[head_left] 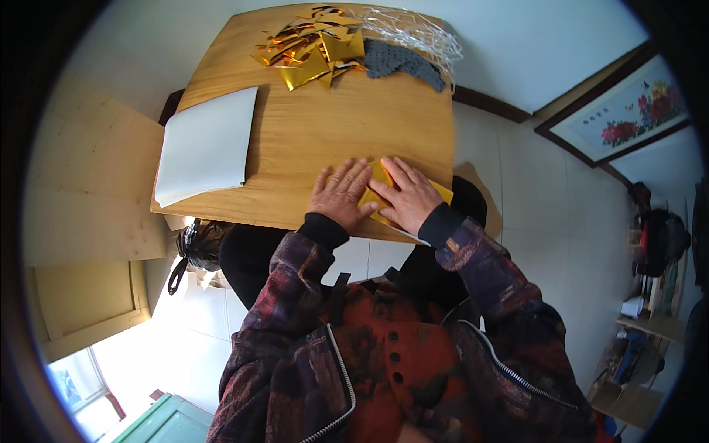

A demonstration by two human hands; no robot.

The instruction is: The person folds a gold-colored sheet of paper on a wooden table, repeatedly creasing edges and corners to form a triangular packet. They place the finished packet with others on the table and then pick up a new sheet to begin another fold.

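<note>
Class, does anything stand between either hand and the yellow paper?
Nothing visible does: the right hand lies across the yellow paper, and the left hand overlaps its left side. Gold foil pieces lie farther up the wooden table.

Sheet (444,193) lies on table (354,122), right of paper (205,144).

A home: framed flower picture (619,111)

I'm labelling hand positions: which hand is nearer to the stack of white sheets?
Left. The left hand is to the right of the white sheets, apart from them; the right hand is farther right, on the gold sheet.
</note>
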